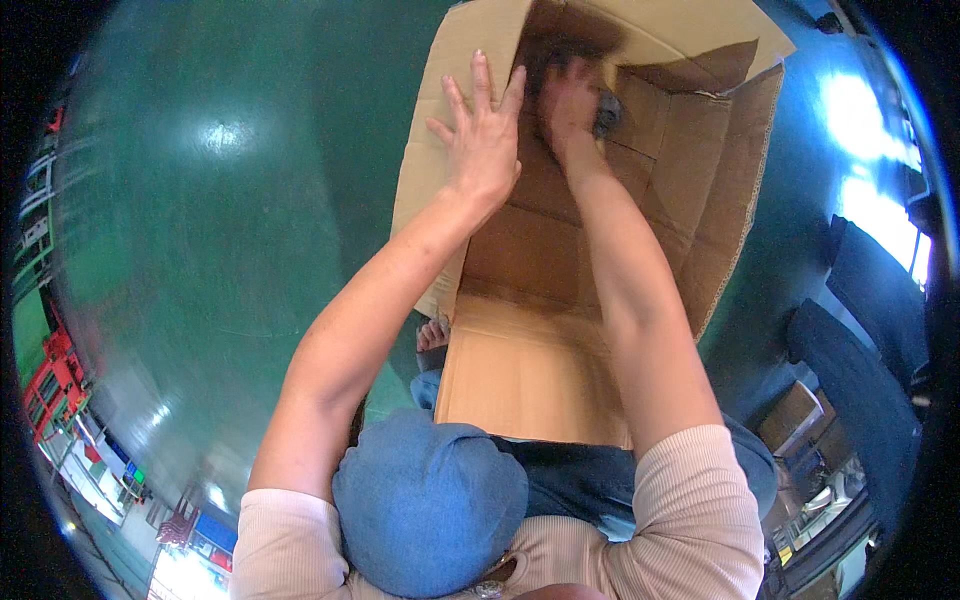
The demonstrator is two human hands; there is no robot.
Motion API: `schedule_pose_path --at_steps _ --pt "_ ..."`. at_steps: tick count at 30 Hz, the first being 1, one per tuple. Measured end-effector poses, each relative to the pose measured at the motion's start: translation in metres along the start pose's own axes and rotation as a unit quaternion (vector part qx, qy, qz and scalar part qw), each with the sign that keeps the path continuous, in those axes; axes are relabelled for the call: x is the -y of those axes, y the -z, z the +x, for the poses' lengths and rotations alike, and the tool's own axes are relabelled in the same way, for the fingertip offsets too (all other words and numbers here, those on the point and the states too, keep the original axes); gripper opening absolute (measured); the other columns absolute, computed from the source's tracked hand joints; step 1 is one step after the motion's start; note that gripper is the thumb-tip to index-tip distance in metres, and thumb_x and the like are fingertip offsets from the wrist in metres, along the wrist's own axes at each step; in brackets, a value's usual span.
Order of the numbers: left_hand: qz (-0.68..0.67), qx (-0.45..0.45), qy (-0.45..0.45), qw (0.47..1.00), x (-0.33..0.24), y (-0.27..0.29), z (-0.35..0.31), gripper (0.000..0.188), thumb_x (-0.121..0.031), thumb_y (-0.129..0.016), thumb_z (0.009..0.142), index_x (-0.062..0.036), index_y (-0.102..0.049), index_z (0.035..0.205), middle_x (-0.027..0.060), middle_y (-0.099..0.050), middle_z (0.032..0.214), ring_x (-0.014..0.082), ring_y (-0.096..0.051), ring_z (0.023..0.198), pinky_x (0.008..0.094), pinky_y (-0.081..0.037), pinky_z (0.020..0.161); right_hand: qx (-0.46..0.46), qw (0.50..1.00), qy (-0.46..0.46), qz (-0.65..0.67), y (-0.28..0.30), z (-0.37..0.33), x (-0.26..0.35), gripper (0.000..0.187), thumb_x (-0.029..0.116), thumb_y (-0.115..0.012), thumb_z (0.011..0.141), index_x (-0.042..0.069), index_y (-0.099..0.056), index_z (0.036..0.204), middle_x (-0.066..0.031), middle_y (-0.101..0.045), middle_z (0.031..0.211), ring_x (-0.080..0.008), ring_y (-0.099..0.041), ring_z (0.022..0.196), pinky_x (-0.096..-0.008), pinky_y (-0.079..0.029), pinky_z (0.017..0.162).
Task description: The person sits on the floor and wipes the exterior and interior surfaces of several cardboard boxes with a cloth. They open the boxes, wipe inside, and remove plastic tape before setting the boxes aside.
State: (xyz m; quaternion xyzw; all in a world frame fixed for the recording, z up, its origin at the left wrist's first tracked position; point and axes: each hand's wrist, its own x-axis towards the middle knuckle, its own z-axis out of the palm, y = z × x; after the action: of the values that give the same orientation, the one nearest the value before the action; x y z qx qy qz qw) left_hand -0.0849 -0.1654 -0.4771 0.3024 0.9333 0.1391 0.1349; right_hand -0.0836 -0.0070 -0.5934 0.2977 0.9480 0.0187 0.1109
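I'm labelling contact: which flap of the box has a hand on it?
The left flap, with the left hand spread on it. No hand lies on the other flaps; the right hand is inside the box.

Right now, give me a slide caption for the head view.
Left hand against the flap of a cardboard box, right hand inside it.

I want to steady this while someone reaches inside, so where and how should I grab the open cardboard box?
Probably best to pinch the cardboard box by its right-hand panel, coming from the person's right: that panel's thin edge is free there, while the left hand spreads on the left flap and the right hand reaches inside.
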Motion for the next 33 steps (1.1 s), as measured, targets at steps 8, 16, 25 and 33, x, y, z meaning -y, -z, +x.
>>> schedule_pose_path --at_steps 8,16,25,33 --pt "0.006 -0.013 -0.007 1.0 -0.001 0.001 -0.008 0.095 -0.006 -0.075 0.066 -0.0272 -0.024 0.144 0.0149 -0.001 0.152 0.051 -0.011 0.134 0.0783 -0.025 0.091 -0.051 0.993 -0.09 -0.054 -0.007 -0.032 -0.094 0.036 0.021 -0.045 0.09 0.009 -0.053 0.122 -0.0167 -0.049 0.123 -0.0339 -0.045 0.114 -0.0463 -0.046 0.086" --pt "-0.002 -0.004 0.015 1.0 -0.017 -0.008 -0.006 0.098 0.0 -0.067 0.07 -0.0371 -0.016 0.145 0.0158 -0.003 0.152 0.0488 -0.011 0.135 0.0791 -0.022 0.091 0.127 0.97 -0.055 -0.199 -0.008 -0.138 -0.06 0.035 0.02 -0.047 0.088 0.007 -0.055 0.12 -0.0176 -0.053 0.118 -0.0342 -0.053 0.101 -0.0452 -0.046 0.086" --pt "-0.103 -0.07 -0.03 0.992 0.016 -0.02 -0.004 0.062 -0.031 -0.046 0.092 -0.0208 -0.018 0.146 0.0114 -0.017 0.152 0.0343 -0.016 0.139 0.0704 -0.019 0.099 -0.223 0.829 -0.022 0.513 0.036 -0.061 -0.055 0.04 0.017 -0.06 0.084 0.0 -0.05 0.119 -0.0173 -0.057 0.117 -0.0339 -0.054 0.109 -0.0392 -0.041 0.095" --pt "-0.203 -0.083 -0.061 0.974 0.026 -0.031 0.008 0.052 -0.036 -0.033 0.097 -0.0202 -0.022 0.146 0.0092 -0.02 0.151 0.0303 -0.016 0.14 0.0605 -0.016 0.107 -0.027 0.65 -0.1 0.753 0.023 -0.091 0.048 0.055 0.002 -0.054 0.08 0.003 -0.037 0.132 -0.0176 -0.042 0.135 -0.0301 -0.04 0.124 -0.0387 -0.028 0.107"
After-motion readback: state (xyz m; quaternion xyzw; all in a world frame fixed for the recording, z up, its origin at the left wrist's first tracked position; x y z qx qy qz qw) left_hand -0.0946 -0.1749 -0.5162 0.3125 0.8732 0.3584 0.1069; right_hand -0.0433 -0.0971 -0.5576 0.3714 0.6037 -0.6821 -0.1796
